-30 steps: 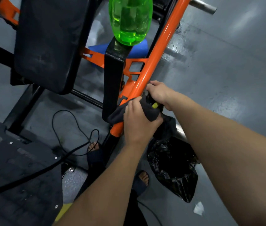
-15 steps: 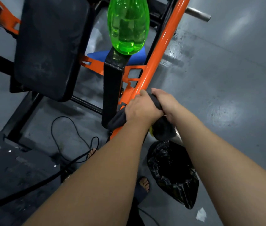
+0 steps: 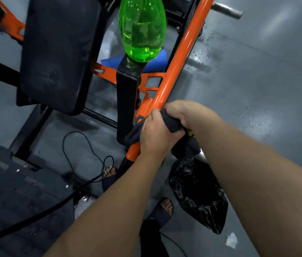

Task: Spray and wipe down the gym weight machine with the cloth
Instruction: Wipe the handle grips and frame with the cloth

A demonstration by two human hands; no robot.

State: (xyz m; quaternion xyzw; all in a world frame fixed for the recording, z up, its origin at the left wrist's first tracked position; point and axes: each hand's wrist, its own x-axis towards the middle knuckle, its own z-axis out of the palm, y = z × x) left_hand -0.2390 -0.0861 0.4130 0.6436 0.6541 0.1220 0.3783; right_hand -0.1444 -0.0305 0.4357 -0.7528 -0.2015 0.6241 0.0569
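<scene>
This place is a gym. A weight machine (image 3: 128, 101) fills most of the view. It has an orange frame tube (image 3: 180, 56), a black padded seat (image 3: 57, 52) and a bare steel peg (image 3: 227, 10) at the top. Below it lies a grey painted floor (image 3: 257, 89), and at the lower left a black textured footplate (image 3: 16, 197).

left hand (image 3: 155, 135) curled, gripping | right hand (image 3: 186, 112) curled, gripping | arms outstretched

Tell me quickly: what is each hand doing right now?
Left hand: closed, gripping the cloth around the orange bar.
Right hand: closed, gripping the same cloth.
</scene>
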